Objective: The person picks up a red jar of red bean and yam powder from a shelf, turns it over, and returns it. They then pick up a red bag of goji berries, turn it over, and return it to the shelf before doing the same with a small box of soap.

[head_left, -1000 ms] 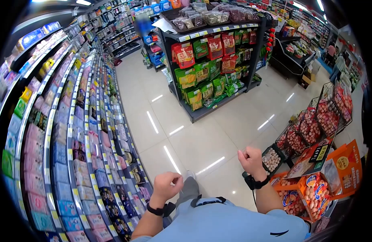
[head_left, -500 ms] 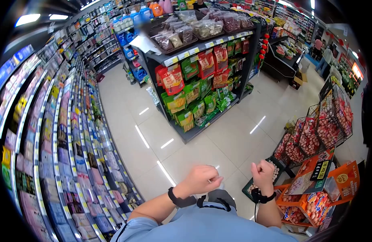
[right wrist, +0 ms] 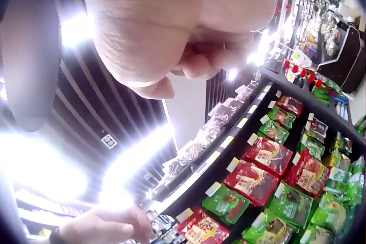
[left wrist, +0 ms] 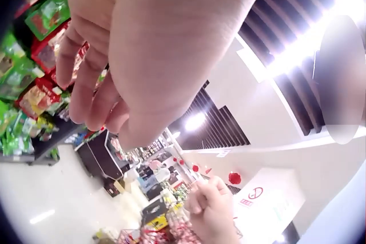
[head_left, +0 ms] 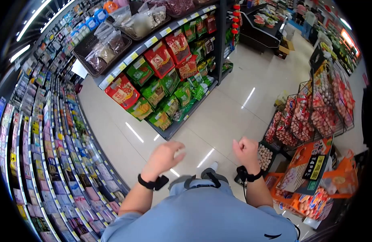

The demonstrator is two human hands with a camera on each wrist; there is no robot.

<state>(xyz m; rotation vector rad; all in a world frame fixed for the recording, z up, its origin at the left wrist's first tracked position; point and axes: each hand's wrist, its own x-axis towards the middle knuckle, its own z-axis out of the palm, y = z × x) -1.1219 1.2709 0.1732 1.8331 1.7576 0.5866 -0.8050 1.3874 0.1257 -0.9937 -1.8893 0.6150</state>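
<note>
My left hand (head_left: pixel 164 158) is held out in front of the body, fingers slightly bent and nothing in them. The left wrist view shows its fingers (left wrist: pixel 86 95) apart from one another, palm bare. My right hand (head_left: pixel 247 152) is level with it on the other side, fingers loosely curled and thumb beside them. No item shows in the curled fingers (right wrist: pixel 200 64) in the right wrist view. Nearest the left hand stands a shelf rack with red food packets (head_left: pixel 159 58) and green packets (head_left: pixel 153 92). Beyond the right hand sits a crate of round pale produce (head_left: pixel 265 156).
Long shelves of small packaged goods (head_left: pixel 61 173) line the left. Trays of bagged dry goods (head_left: pixel 101 50) top the middle rack. At right are wire baskets of netted produce (head_left: pixel 299 121) and an orange display box (head_left: pixel 307 165). Tiled floor (head_left: pixel 210 129) runs between; people stand far back.
The view has moved forward and turned, so the middle rack appears nearer and further left. My left hand has swung across toward the right and back left, its fingers loosening. Both hands stay without any item.
</note>
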